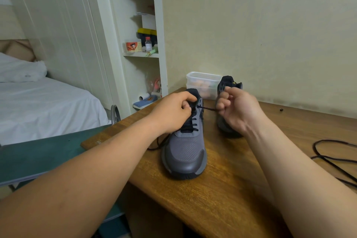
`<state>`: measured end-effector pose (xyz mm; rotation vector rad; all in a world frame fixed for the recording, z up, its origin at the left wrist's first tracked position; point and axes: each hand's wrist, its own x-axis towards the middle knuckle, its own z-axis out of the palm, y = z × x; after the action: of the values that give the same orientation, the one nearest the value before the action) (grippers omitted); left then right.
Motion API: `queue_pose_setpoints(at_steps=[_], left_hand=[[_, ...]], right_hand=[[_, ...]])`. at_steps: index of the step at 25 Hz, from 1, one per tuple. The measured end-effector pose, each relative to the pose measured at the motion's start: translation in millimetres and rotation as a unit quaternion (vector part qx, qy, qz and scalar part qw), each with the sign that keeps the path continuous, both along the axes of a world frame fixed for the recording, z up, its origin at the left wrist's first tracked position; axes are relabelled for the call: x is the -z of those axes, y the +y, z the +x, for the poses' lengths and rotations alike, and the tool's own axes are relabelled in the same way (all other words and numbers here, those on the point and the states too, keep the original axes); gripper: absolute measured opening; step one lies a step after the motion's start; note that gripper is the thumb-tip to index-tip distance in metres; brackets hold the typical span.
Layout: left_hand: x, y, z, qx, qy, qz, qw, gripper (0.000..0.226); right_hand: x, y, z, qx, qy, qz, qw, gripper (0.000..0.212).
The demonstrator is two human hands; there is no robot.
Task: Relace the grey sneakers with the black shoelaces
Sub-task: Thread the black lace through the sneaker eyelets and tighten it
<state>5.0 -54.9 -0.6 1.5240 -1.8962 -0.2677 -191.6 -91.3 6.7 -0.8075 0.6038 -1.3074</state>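
Observation:
A grey sneaker (pixel 185 152) stands on the wooden table (pixel 222 195), toe toward me, with a black shoelace (pixel 207 109) threaded through most of its eyelets. My left hand (pixel 173 112) grips the tongue and collar at the top of this shoe. My right hand (pixel 237 108) pinches the lace end that runs taut out of a top eyelet to the right. The lace's other end trails on the table left of the shoe. The second grey sneaker (pixel 229 85) stands behind my right hand, mostly hidden. A second black shoelace (pixel 332 158) lies loose at the right.
A clear lidded plastic box (pixel 202 83) stands against the wall behind the shoes. A white shelf unit (pixel 143 40) with small items is at the table's far left corner. A green board (pixel 38 156) and a bed (pixel 38 102) lie to the left.

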Motion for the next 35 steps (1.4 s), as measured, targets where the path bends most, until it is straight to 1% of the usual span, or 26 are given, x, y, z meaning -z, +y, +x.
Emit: queue_pose_setpoints(at_steps=[1,2,3,4,5,6,7,8,9,10,11,12,13,14,15,16,17,18,19,21,23,25,30,32,34,35], left_hand=[[0.5,-0.2,1.2,0.006,0.021,0.005,1.000,0.036],[2.0,-1.0,2.9,0.010,0.052,0.009,0.999,0.036],[3.9,-1.3,4.5,0.014,0.092,0.011,0.996,0.035],[6.0,-1.2,5.9,0.017,0.130,0.014,0.991,0.035],[7.7,-0.4,6.7,0.022,0.160,0.017,0.987,0.034],[9.1,0.9,7.0,0.027,0.177,0.021,0.984,0.034],[10.4,1.6,6.8,0.032,0.187,0.026,0.981,0.035],[11.4,2.8,6.4,0.036,0.193,0.031,0.980,0.035],[12.4,3.5,5.5,0.040,0.196,0.033,0.979,0.036],[13.0,4.0,5.0,0.041,0.198,0.033,0.979,0.036],[13.6,3.4,4.9,0.039,0.199,0.032,0.979,0.036],[14.3,2.1,5.0,0.035,0.198,0.031,0.979,0.036],[14.9,0.9,4.8,0.032,0.198,0.031,0.979,0.036],[15.3,0.3,4.1,0.031,0.198,0.032,0.979,0.036],[15.8,0.6,3.1,0.031,0.199,0.030,0.979,0.036],[16.5,1.5,1.8,0.031,0.204,0.027,0.978,0.036],[17.1,2.8,0.7,0.033,0.210,0.023,0.977,0.037],[17.8,4.8,-0.1,0.037,0.216,0.021,0.975,0.037],[18.7,7.3,-0.8,0.041,0.219,0.020,0.975,0.038],[20.6,11.8,-1.6,0.045,0.204,0.015,0.978,0.043],[21.7,13.5,-1.8,0.041,0.175,0.007,0.984,0.050],[22.7,13.5,-3.8,0.036,0.152,-0.003,0.988,0.053],[32.9,17.6,-3.7,0.023,0.105,-0.042,0.993,0.055],[36.4,20.1,-2.5,0.016,0.080,-0.063,0.995,0.056],[41.0,24.4,-2.0,0.008,0.084,-0.092,0.992,0.059],[44.0,27.0,-1.2,0.000,0.104,-0.103,0.989,0.061]], right_hand=[[0.3,4.1,-1.2,0.013,0.136,-0.044,0.990,0.024],[4.5,7.1,-1.7,0.021,0.320,-0.106,0.941,0.027],[8.7,11.5,-2.3,0.007,0.466,-0.157,0.871,0.030],[12.3,12.4,-2.9,-0.017,0.538,-0.186,0.822,0.031],[14.3,11.6,-3.1,-0.040,0.533,-0.194,0.823,0.030],[14.4,9.6,-3.3,-0.037,0.476,-0.189,0.858,0.029],[12.2,6.3,-4.6,-0.011,0.383,-0.164,0.909,0.027],[8.2,2.6,-6.5,0.018,0.256,-0.115,0.960,0.024],[1.9,-0.8,-8.0,0.026,0.115,-0.055,0.992,0.023],[-2.0,-4.9,-10.2,0.020,0.003,-0.009,1.000,0.025],[-3.8,-4.9,-10.7,0.016,-0.051,0.016,0.998,0.028],[-2.7,-4.0,-10.9,0.029,-0.020,0.015,0.999,0.029],[-0.2,-1.8,-11.3,0.057,0.094,-0.020,0.994,0.025],[4.2,1.9,-11.4,0.079,0.253,-0.076,0.961,0.021],[8.8,6.8,-10.4,0.075,0.395,-0.135,0.906,0.023],[12.6,10.9,-9.1,0.045,0.483,-0.182,0.855,0.026],[14.7,13.5,-6.9,0.001,0.518,-0.208,0.830,0.028],[15.4,14.0,-5.7,-0.028,0.518,-0.217,0.827,0.027],[13.5,14.6,-4.3,-0.029,0.500,-0.212,0.839,0.024],[8.0,10.2,-7.3,0.043,0.423,-0.150,0.892,0.018],[0.8,3.4,-13.1,0.134,0.294,-0.069,0.944,0.017],[-2.9,-0.3,-17.8,0.186,0.209,-0.023,0.960,0.017],[2.1,2.8,-21.3,0.259,0.303,0.006,0.917,0.022],[2.6,3.2,-22.3,0.286,0.314,0.005,0.905,0.026],[4.9,1.5,-24.6,0.287,0.339,-0.007,0.896,0.031],[6.5,1.6,-24.2,0.279,0.383,-0.023,0.880,0.029]])
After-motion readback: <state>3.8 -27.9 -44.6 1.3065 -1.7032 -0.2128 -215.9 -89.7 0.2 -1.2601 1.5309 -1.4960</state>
